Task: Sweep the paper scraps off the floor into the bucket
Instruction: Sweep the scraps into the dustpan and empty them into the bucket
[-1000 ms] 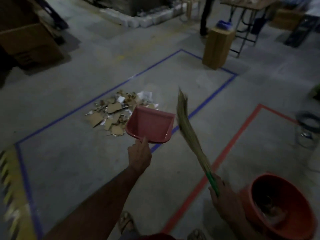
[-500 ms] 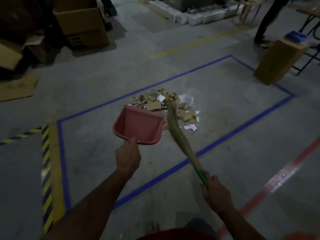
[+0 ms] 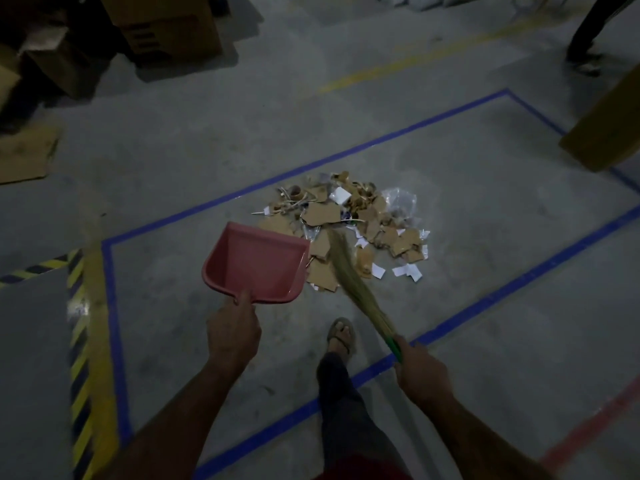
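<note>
the left hand (image 3: 232, 332) grips the handle of a pink plastic dustpan (image 3: 256, 263), fingers curled, thumb on top. the right hand (image 3: 420, 370) is wrapped round the green handle of a straw hand broom (image 3: 349, 271). the broom tip lies on a pile of brown cardboard and white paper scraps (image 3: 349, 226), just beside the dustpan's open edge. the pile sits on grey concrete floor (image 3: 485, 209) inside a blue tape rectangle (image 3: 346, 157). a sandalled foot (image 3: 341, 336) stands between the arms.

Warehouse or factory floor: bare concrete floor (image 3: 450, 341), blue tape lines (image 3: 346, 157), yellow-black hazard stripes (image 3: 78, 358), stacked cardboard boxes (image 3: 166, 26) along wall.
</note>
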The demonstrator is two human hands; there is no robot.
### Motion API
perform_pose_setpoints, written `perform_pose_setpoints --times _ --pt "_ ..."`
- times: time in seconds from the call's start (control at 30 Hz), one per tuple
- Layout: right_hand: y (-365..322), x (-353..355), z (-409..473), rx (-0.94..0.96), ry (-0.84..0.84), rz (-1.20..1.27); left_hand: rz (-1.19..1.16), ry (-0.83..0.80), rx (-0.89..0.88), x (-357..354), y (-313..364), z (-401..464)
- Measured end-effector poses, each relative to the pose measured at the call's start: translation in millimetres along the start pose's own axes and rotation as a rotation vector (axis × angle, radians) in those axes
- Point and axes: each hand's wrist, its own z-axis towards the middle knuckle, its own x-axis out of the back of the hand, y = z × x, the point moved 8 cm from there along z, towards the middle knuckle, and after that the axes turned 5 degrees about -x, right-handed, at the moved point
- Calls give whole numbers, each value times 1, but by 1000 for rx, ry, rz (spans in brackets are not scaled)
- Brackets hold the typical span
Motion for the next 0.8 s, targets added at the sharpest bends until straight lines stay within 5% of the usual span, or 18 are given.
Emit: perform_pose_setpoints --times 0.43,0.63,0.8 --pt "-100 -49 275 147 -320 -243 57 -124 -90 -138 -18 278" --pt "-93 -85 379 -59 -256 -137 102 -228 -220 -244 -40 357" --pt "-80 -91 346 -130 -181 4 88 -301 -255 -288 -58 394"
